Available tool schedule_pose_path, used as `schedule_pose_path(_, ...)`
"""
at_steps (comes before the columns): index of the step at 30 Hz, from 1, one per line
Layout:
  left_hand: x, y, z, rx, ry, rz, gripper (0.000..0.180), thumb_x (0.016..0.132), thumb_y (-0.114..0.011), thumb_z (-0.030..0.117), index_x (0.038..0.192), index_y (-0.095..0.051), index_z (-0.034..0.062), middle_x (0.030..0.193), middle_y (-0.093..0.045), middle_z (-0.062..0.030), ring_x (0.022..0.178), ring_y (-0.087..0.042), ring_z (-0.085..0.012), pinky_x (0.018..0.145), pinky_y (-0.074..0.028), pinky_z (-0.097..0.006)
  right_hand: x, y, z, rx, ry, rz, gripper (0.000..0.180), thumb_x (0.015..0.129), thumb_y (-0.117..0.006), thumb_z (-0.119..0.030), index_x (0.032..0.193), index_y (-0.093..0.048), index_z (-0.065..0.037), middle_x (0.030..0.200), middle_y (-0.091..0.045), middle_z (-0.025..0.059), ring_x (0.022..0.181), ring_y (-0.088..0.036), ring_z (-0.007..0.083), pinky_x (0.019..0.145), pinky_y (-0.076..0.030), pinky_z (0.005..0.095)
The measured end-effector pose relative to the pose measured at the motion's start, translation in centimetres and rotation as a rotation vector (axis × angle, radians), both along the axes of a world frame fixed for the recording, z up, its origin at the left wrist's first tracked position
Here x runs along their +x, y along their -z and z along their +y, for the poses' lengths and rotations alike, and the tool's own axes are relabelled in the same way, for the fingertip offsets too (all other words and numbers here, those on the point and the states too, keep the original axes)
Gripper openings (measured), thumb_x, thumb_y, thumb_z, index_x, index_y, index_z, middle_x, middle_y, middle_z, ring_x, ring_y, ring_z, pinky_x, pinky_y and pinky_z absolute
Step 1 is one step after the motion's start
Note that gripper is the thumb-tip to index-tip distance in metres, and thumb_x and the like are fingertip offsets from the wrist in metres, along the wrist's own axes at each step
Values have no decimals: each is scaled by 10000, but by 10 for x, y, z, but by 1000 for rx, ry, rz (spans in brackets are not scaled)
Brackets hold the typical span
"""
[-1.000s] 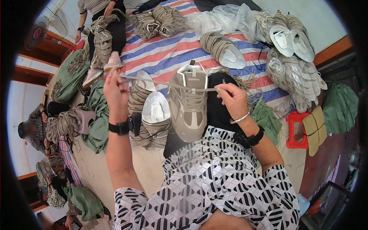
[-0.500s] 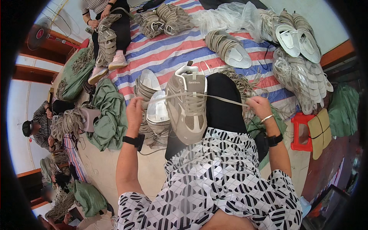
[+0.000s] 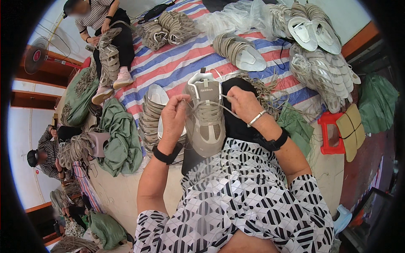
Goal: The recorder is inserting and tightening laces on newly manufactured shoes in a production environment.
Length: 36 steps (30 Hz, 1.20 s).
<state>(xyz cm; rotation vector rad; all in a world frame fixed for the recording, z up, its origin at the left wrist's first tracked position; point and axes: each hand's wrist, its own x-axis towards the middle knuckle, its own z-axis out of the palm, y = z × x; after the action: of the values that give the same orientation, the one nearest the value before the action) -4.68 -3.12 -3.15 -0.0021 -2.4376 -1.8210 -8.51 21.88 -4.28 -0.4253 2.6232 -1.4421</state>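
Observation:
A beige sneaker rests on my lap, toe toward me, tongue pointing away. My left hand pinches one end of its beige shoelace beside the upper eyelets. My right hand grips the other end on the shoe's right side, the lace stretched across the tongue between both hands. A black band sits on each wrist, and a silver bracelet on the right one.
A stack of the same sneakers stands left of my knee, loose laces to the right. More shoe piles lie on the striped mat. Green sacks, a red stool, a seated person far left.
Both hands have come in from wide apart to the shoe's top, shortening the lace stretched between them. The sneaker stays on my lap.

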Motion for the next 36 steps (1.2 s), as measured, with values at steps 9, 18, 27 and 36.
schedule_pose_path(9,12,8,-6,-66,48,-145,209,952,-586,180,905,-684,2,709,-623,8,652,-553,-69,602,-441,-223,8,11,-8,80,69,278,115,850,-620,-209,834,-649,-100,792,-645,116,743,-639,333,662,-511,433)
schedule_pose_path(18,10,8,-10,265,-28,-278,227,949,-594,227,914,-690,24,716,-614,6,581,-467,-37,528,-365,-198,11,13,-17,215,46,398,74,820,-644,-140,816,-635,-67,781,-562,93,691,-616,307,623,-512,398)
schedule_pose_path(27,6,10,-18,122,77,-290,255,931,-574,224,797,-654,22,727,-597,27,697,-515,-56,653,-410,-213,-1,-1,-21,-144,-62,-152,108,807,-647,-114,824,-651,-7,755,-650,143,667,-635,332,610,-514,362)
schedule_pose_path(36,-10,3,-13,-18,94,-261,266,882,-593,218,709,-621,17,652,-591,-13,603,-516,-102,568,-403,-272,-7,-1,-14,109,-217,508,52,821,-614,-73,872,-616,-62,947,-582,87,783,-612,290,680,-506,365)
